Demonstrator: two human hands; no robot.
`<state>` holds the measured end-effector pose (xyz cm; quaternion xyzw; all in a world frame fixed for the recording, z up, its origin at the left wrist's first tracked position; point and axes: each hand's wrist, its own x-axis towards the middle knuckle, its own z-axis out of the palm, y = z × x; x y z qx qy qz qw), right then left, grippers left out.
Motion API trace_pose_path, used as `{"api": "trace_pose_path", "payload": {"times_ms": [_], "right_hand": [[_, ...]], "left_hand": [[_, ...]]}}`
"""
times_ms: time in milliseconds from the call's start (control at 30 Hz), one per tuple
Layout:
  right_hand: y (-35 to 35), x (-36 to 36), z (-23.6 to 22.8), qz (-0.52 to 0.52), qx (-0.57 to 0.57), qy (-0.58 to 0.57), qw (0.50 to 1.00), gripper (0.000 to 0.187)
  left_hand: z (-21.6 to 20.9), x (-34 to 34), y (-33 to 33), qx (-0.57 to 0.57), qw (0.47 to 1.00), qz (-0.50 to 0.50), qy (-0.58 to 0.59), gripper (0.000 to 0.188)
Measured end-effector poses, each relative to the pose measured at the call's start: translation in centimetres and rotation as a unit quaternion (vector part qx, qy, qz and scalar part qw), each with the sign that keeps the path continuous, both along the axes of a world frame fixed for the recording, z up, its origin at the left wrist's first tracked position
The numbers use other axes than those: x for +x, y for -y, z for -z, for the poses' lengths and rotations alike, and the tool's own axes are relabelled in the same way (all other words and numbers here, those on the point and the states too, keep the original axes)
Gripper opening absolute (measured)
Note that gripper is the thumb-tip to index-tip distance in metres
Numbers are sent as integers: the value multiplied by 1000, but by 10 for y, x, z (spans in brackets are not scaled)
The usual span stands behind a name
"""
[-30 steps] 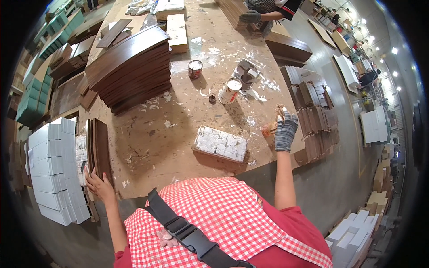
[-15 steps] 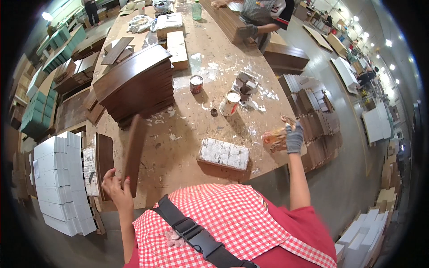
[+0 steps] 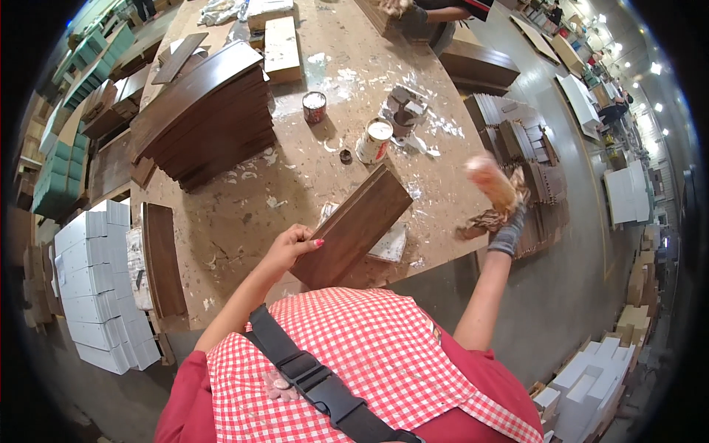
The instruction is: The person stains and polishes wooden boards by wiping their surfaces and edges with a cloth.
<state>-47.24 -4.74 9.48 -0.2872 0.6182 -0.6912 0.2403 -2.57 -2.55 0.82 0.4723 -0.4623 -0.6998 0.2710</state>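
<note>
My bare left hand [image 3: 286,249] grips the left edge of a dark brown wooden board [image 3: 358,225]. The board is tilted above a white-topped block [image 3: 390,245], hiding most of it. At the right edge of the table my right hand [image 3: 508,230], in a grey glove, is closed around a crumpled brown-stained rag [image 3: 480,224] and a bottle-like thing [image 3: 490,181] with a reddish end. Motion smears that thing, so its exact kind is unclear.
On the table [image 3: 229,244] stand a stack of dark boards [image 3: 214,118], a red can [image 3: 314,108], a white can [image 3: 374,140] and a paint-crusted container [image 3: 405,111]. A co-worker's gloved hand [image 3: 413,18] is at the far end. White panels [image 3: 96,284] are piled at left.
My left hand has brought the board rightward from beside the stack to above the white-topped block. My right hand has lifted the bottle-like thing and rag, turning them upward.
</note>
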Motion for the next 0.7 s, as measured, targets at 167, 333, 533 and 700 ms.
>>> {"api": "trace_pose_path", "payload": {"times_ms": [167,333,533,700], "right_hand": [[13,8,13,-11,171,-505,846,28],[20,24,35,-47,236,-548,801,29],[32,18,-4,-135,36,-447,883,21],[22,100,16,-240,-7,-503,830,25]], "left_hand": [[2,-11,19,134,991,8,-4,16],[-9,-7,35,47,977,107,179,28],[5,27,17,149,983,-65,89,42],[8,30,-32,269,926,-146,-220,46]]}}
